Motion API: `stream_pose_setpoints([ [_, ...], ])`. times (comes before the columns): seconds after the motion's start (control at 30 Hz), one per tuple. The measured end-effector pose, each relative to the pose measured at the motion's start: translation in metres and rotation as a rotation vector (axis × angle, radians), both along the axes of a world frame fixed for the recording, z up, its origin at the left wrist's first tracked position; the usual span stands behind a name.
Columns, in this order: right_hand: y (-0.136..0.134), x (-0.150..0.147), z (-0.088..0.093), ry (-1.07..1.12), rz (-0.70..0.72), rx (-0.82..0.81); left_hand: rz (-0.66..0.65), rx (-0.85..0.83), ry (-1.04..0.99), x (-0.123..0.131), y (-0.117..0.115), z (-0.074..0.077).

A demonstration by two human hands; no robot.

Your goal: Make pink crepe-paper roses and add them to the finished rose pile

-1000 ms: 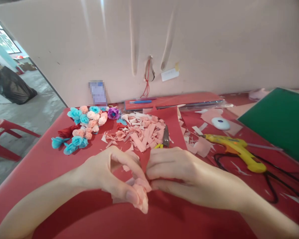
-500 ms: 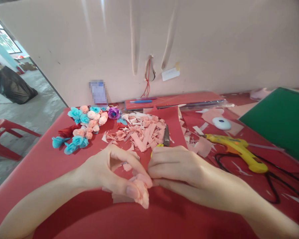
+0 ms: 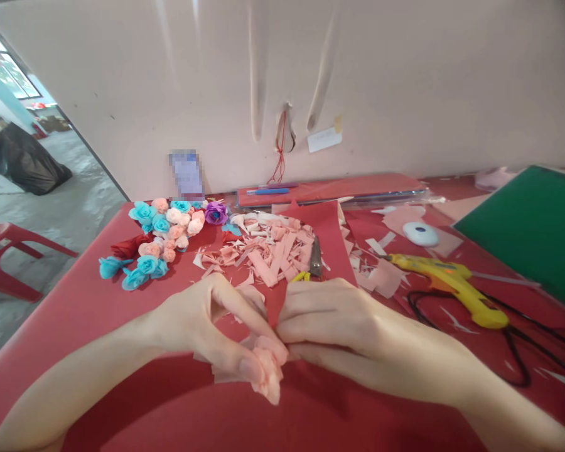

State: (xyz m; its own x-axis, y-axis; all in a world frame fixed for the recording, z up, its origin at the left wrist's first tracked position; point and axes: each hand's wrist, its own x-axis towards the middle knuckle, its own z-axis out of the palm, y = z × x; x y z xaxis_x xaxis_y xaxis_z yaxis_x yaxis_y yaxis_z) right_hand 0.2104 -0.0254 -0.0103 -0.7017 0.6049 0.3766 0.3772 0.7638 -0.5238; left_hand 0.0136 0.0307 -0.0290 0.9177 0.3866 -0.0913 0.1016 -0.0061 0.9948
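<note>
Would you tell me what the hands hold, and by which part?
A small pink rolled paper flower: the left hand pinches its upper left side, the right hand its upper right edge.

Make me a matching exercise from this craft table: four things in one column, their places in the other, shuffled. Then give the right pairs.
Things
1. pink paper flower
2. glue gun
3. paper roses
4. green sheet

Places
A. far right, beyond the yellow tool
B. pinched between the left hand and the right hand
C. heaped to the left of the pink scraps
D. lying on its side, to the right of both hands

Pairs: 1-B, 2-D, 3-C, 4-A
</note>
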Motion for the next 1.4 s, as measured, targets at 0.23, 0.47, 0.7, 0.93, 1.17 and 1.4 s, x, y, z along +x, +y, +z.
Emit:
stream_pose_setpoints([
  [0.23, -0.001, -0.001, -0.001, 0.042, 0.003, -0.014, -0.022, -0.075, -0.064, 0.003, 0.000, -0.003],
  [0.47, -0.002, -0.004, -0.004, 0.082, -0.070, 0.066, 0.082, -0.178, -0.036, 0.000, -0.004, 0.001],
  [0.7, -0.002, -0.008, -0.004, 0.223, -0.178, -0.119, 0.066, -0.283, -0.251, 0.001, 0.000, 0.003],
  [0.93, 0.005, -0.013, -0.014, 0.604, -0.133, -0.699, 0.236, -0.222, -0.407, 0.011, -0.007, 0.001],
  [1.17, 0.005, -0.025, -0.035, 0.903, 0.054, -1.033, 0.364, -0.199, -0.389, 0.012, -0.012, -0.004],
  [1.4, 0.009, -0.027, -0.051, 0.986, 0.237, -1.234, 0.229, -0.391, -0.390, 0.013, -0.015, -0.007],
])
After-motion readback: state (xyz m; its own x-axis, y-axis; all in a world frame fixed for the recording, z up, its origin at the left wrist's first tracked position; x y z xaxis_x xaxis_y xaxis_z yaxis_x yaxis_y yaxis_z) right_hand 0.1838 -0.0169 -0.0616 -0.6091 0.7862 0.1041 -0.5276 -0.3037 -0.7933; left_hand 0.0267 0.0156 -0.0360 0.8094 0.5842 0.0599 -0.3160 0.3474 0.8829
